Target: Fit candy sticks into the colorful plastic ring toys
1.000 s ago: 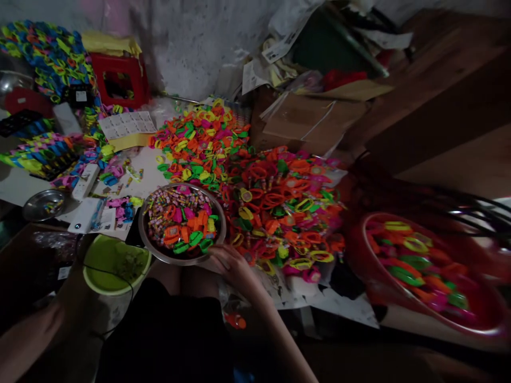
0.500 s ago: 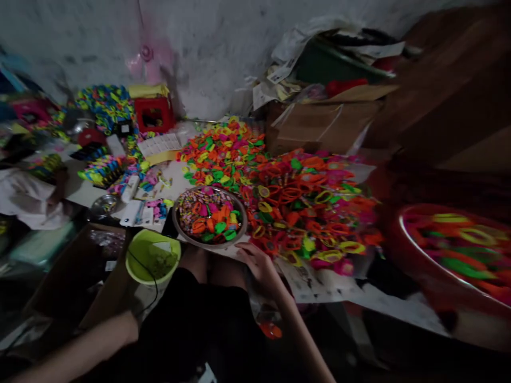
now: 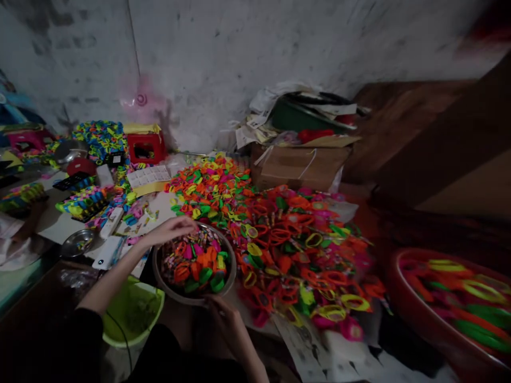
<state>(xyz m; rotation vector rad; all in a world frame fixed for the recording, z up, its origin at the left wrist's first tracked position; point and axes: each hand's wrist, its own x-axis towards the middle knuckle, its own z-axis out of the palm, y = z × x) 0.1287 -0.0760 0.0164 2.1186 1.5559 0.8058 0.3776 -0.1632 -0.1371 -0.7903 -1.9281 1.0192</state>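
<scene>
A round metal bowl point(image 3: 233, 266) filled with orange, green, yellow and pink plastic pieces stands at the near edge of the table, tilted slightly. My left hand point(image 3: 175, 229) reaches over the bowl's upper left rim, its fingers bent; what they may hold is too small to tell. At the bowl's bottom rim is my right hand point(image 3: 225, 315), its thumb and fingers at the metal edge, partly in shadow. A large heap of coloured plastic rings and pieces point(image 3: 287, 234) spreads to the right of and behind the bowl.
A lime-green bucket point(image 3: 154, 314) stands below the table's edge at left. To the right is a big red basin point(image 3: 399, 298) of coloured pieces. Cardboard box point(image 3: 303, 165) and red stool point(image 3: 146, 149) sit at the back. A person's arm point(image 3: 30, 221) shows at far left.
My left hand has risen from low at left to the bowl's upper rim. My right hand has moved to the bowl's bottom rim. The view has shifted, so the surroundings appear lower.
</scene>
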